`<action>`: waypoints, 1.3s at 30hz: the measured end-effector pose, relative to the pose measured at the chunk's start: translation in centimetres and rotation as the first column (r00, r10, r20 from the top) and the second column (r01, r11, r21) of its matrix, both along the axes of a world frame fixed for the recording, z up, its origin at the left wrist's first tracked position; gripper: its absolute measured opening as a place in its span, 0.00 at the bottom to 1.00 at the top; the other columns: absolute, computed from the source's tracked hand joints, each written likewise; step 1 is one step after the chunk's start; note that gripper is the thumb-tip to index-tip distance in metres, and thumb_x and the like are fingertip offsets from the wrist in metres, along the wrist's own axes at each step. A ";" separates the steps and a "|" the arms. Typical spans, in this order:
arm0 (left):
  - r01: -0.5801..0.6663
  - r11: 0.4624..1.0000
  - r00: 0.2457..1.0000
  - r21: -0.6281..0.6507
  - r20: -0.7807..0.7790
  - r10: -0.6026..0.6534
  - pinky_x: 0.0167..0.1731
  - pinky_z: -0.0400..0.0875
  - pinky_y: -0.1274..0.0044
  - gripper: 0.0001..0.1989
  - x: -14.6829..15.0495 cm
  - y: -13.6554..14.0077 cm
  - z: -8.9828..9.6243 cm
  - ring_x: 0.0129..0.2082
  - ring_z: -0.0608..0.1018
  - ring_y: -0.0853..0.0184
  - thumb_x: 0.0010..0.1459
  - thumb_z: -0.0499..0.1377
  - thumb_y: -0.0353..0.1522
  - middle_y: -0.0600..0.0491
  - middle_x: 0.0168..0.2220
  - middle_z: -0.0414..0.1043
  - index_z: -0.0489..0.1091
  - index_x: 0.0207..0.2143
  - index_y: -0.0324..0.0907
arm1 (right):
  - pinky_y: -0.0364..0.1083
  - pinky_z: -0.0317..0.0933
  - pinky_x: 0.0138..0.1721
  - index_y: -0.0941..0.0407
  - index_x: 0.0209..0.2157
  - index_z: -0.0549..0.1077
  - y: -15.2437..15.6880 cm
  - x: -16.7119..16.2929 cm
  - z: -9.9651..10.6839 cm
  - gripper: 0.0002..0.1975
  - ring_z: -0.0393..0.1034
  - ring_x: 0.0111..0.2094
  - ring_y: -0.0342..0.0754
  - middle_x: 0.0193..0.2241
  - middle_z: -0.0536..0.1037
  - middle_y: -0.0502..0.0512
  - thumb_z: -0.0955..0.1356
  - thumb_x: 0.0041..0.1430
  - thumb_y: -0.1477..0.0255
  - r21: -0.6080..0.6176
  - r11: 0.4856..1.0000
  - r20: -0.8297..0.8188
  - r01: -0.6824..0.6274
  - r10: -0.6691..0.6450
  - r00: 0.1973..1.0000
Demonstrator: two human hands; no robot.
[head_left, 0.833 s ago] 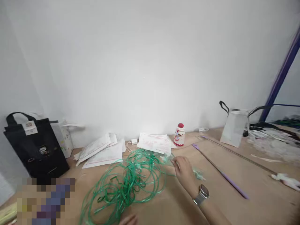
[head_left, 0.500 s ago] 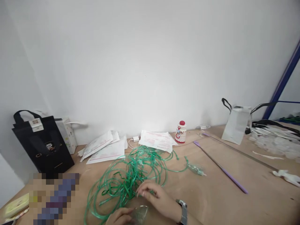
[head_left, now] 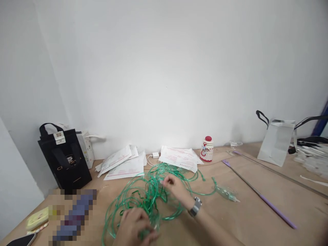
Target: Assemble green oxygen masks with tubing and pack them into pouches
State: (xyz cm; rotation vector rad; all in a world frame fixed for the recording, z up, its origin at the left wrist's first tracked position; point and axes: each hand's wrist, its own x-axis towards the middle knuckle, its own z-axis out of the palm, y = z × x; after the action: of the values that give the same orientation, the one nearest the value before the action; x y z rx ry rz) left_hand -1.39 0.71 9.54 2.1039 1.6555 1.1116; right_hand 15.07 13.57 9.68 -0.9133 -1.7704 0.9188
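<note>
A tangle of clear green plastic tubing (head_left: 123, 198) with darker green straps (head_left: 147, 205) lies in front of me. At its near edge, my left hand (head_left: 135, 225) is curled round a clear greenish plastic piece (head_left: 155, 220), partly hidden by the fingers. My right hand (head_left: 175, 188), with a watch (head_left: 196, 206) on the wrist, reaches into the upper part of the tangle. Its fingertips are pinched together at a small pale part among the tubes; what they grip is too small to make out. One tube runs right to a clear plastic mask-like piece (head_left: 227, 193).
White printed packets (head_left: 125, 169) and a white adapter (head_left: 155, 155) lie along the wall. A red-capped bottle (head_left: 206, 149) stands beside them. Two long thin rods, one with a purple handle (head_left: 278, 212), lie right. A black bag (head_left: 65, 160) stands left, a white bag (head_left: 276, 143) right.
My right hand has moved up and away into the tangle. My left hand has come up over the near edge with the clear plastic piece. The whole view has shifted left.
</note>
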 end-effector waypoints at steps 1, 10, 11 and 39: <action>0.068 0.997 0.996 -0.043 0.063 -0.065 0.36 0.63 0.70 0.04 0.3 0.8 2.4 0.31 0.73 0.60 0.44 0.62 0.34 0.52 0.26 0.72 0.72 0.20 0.44 | 0.45 0.57 0.30 0.56 0.20 0.62 0.5 0.2 1.8 0.13 0.62 0.26 0.45 0.20 0.66 0.48 0.63 0.51 0.63 -0.005 1.000 -0.062 0.009 -0.009 0.998; 0.134 0.989 0.670 0.058 0.730 -0.133 0.42 0.60 0.80 0.08 -1.0 3.0 11.3 0.49 0.63 0.64 0.47 0.61 0.36 0.54 0.42 0.62 0.68 0.20 0.43 | 0.40 0.51 0.23 0.57 0.21 0.65 1.1 3.5 9.4 0.15 0.57 0.22 0.41 0.19 0.65 0.46 0.69 0.46 0.61 0.061 0.972 -0.361 0.227 -0.190 0.913; 0.138 0.990 0.685 0.031 0.719 -0.118 0.44 0.59 0.79 0.08 -1.1 3.1 11.1 0.52 0.60 0.62 0.47 0.60 0.36 0.54 0.45 0.61 0.69 0.20 0.44 | 0.40 0.48 0.20 0.57 0.20 0.64 1.2 3.8 9.3 0.15 0.55 0.19 0.40 0.16 0.63 0.45 0.69 0.45 0.61 0.051 0.973 -0.359 0.226 -0.194 0.913; 0.608 0.793 0.516 -0.043 0.780 -0.353 0.35 0.63 0.77 0.04 5.1 5.7 8.6 0.34 0.70 0.65 0.43 0.63 0.31 0.54 0.29 0.67 0.71 0.21 0.41 | 0.45 0.59 0.44 0.60 0.28 0.74 -1.3 2.2 9.9 0.05 0.69 0.42 0.46 0.38 0.77 0.57 0.71 0.48 0.73 -0.359 0.632 -0.819 -0.687 0.140 0.556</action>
State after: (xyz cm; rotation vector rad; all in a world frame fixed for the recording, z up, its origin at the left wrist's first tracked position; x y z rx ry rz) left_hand 3.76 6.40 18.15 1.4260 0.6957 1.1668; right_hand 17.28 12.25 19.54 -0.3185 -0.9168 2.0267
